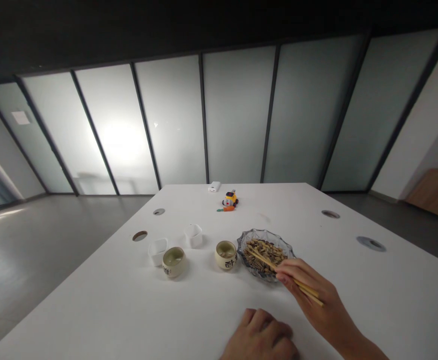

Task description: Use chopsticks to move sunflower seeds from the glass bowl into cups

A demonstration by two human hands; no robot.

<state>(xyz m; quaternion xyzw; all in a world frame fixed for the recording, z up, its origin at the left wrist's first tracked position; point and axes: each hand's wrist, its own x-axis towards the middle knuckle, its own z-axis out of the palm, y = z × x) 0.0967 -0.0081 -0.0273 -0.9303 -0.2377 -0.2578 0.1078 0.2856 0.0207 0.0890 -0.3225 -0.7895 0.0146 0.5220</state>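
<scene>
My right hand (311, 287) is closed around a pair of wooden chopsticks (266, 261). Their tips reach into a scalloped clear glass bowl (293, 247) holding a heap of striped sunflower seeds (267, 247). Whether a seed sits between the tips is too small to make out. Close to the near edge, my left hand (262, 337) rests on the table with curled fingers, and what lies under them, if anything, is hidden. A small cream cup (226, 262) with dark lettering stands just left of the bowl. Farther left is a matching cup (174, 270).
Two white plastic containers (154, 255) (193, 242) stand behind the cups on the white table (128, 310). Farther back are a yellow toy vehicle (230, 197), an orange-and-green screwdriver-like toy (226, 209) and a white box-shaped device (214, 187). Several round holes pierce the tabletop.
</scene>
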